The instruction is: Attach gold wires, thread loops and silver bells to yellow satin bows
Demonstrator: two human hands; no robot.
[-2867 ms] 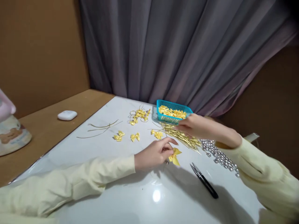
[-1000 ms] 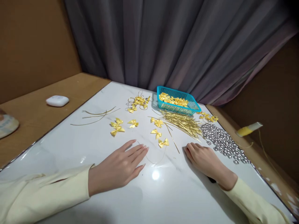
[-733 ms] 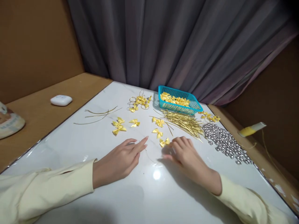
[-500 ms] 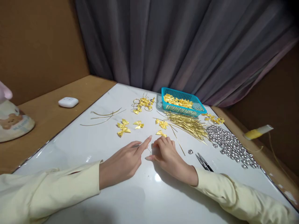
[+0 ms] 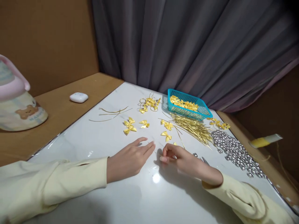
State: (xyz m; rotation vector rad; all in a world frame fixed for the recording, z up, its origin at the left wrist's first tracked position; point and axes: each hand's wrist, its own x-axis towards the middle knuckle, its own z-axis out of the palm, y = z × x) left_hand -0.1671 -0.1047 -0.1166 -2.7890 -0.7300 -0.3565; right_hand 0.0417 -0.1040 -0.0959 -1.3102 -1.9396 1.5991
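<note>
My left hand (image 5: 133,157) is over the white table (image 5: 112,196), fingers stretched to the right, with a fine thread-like piece near its fingertips. To its right, my right hand (image 5: 182,160) is closed, thumb and index finger pressed together on something too small to name. A gap separates the two hands. Beyond them lie yellow bows (image 5: 129,126), and another bow (image 5: 166,136) is just above my right hand. Gold wires (image 5: 192,127) form a pile farther right. Silver beads (image 5: 235,152) are spread at the right, and scissors (image 5: 205,161) show partly behind my right wrist.
A teal basket (image 5: 207,112) of yellow bows stands at the back. Finished-looking bows with gold loops (image 5: 150,103) lie left of it. Several loose wires (image 5: 109,112), a white case (image 5: 78,97) and a bear-printed container (image 5: 23,109) are at the left.
The view has shifted, so objects sit farther right. My right hand has drawn back from the bows and turned, its thumb and finger now pinched. My left hand's fingers are lower and flatter.
</note>
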